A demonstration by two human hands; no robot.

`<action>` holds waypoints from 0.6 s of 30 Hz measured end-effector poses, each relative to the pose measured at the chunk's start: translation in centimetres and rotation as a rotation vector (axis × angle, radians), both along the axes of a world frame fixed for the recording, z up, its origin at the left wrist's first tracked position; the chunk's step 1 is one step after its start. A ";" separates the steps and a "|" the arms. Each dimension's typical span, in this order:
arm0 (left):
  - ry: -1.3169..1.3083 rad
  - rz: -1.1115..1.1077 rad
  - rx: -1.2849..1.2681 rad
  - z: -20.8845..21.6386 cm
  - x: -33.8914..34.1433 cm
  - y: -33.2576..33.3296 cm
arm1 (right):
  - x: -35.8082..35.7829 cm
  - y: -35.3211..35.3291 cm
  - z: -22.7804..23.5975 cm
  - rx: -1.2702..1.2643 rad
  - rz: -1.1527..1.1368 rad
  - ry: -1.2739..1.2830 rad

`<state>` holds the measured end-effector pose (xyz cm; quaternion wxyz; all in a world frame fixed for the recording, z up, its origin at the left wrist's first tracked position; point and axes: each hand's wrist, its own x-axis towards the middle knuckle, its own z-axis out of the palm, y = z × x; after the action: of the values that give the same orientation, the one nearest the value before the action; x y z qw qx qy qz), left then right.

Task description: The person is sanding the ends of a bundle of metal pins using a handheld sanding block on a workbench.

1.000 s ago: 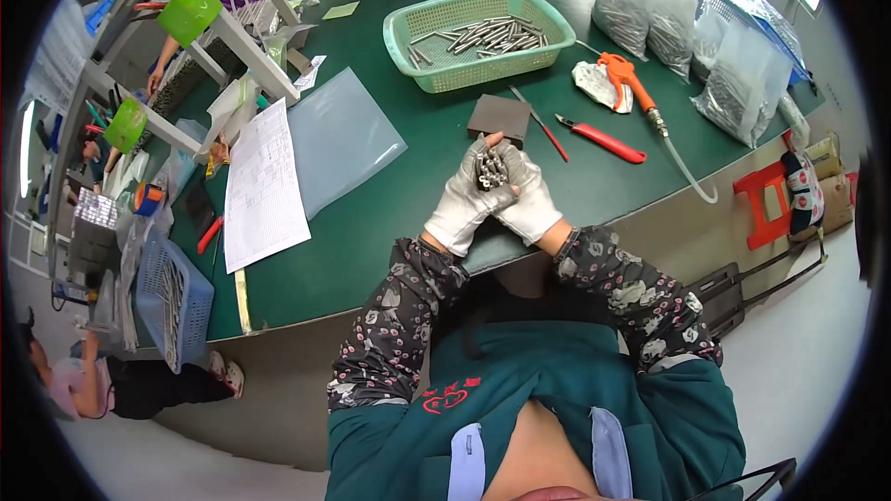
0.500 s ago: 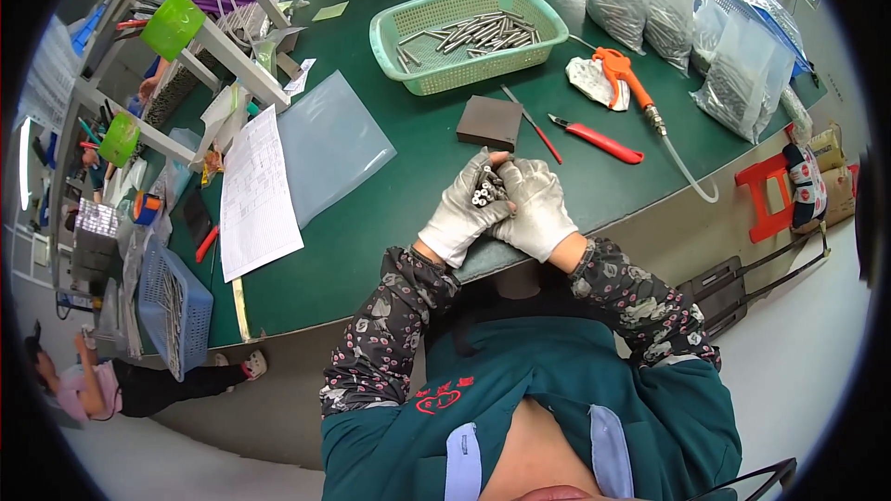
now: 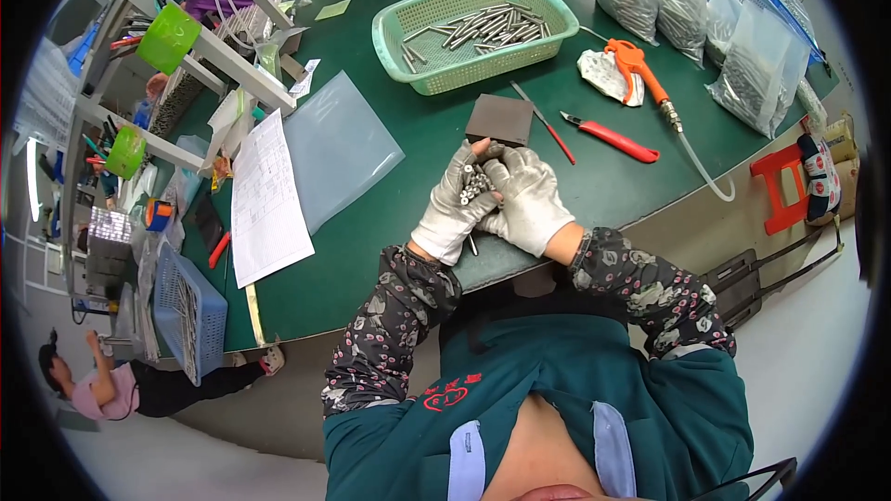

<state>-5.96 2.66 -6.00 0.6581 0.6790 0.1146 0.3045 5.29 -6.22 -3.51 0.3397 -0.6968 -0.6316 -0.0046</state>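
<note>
A bundle of short metal pins (image 3: 475,184), their round ends showing, is held between my two white-gloved hands. My left hand (image 3: 449,213) curls around the bundle from the left, with bare fingertips out of the glove. Over it from the right closes my right hand (image 3: 531,199), its fingers partly hiding the pins. One thin metal pin (image 3: 472,244) shows below the hands, near the table edge. A dark brown block (image 3: 499,121) lies just beyond my fingers. To its right are a slim red-handled tool (image 3: 555,139) and a red-handled knife (image 3: 614,139).
A pale green basket (image 3: 429,83) with loose metal pins (image 3: 497,30) stands beyond. Right of it are an orange air gun (image 3: 647,74) with a hose and bags of metal parts (image 3: 756,74). Left lie a plastic sheet (image 3: 339,153), a printed paper (image 3: 264,213) and a blue basket (image 3: 209,325).
My hands still hold the pin bundle, with the right fingers shifted over it. A thin pin now shows below the hands. The whole view has shifted slightly.
</note>
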 end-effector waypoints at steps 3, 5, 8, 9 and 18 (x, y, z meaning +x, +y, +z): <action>-0.011 -0.019 0.008 -0.2 -0.1 -0.1 | -0.2 -0.8 1.0 -0.067 -0.056 -0.107; 0.001 -0.069 -0.094 0.2 0.0 -0.3 | -0.5 -0.8 1.3 -0.307 -0.111 -0.017; 0.094 -0.045 0.017 -0.1 0.2 -0.3 | 0.0 -1.2 -0.1 -0.243 -0.087 0.053; 0.089 -0.012 0.045 -0.2 0.4 -0.4 | 0.0 -1.2 0.0 -0.243 -0.094 0.060; 0.164 0.202 0.106 -0.2 1.3 -1.1 | 0.8 -1.8 0.2 -0.202 -0.074 0.567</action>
<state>-4.65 1.58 -6.17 0.5759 0.7203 0.2195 0.3185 6.07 -8.03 -3.27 0.4311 -0.7233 -0.4828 0.2408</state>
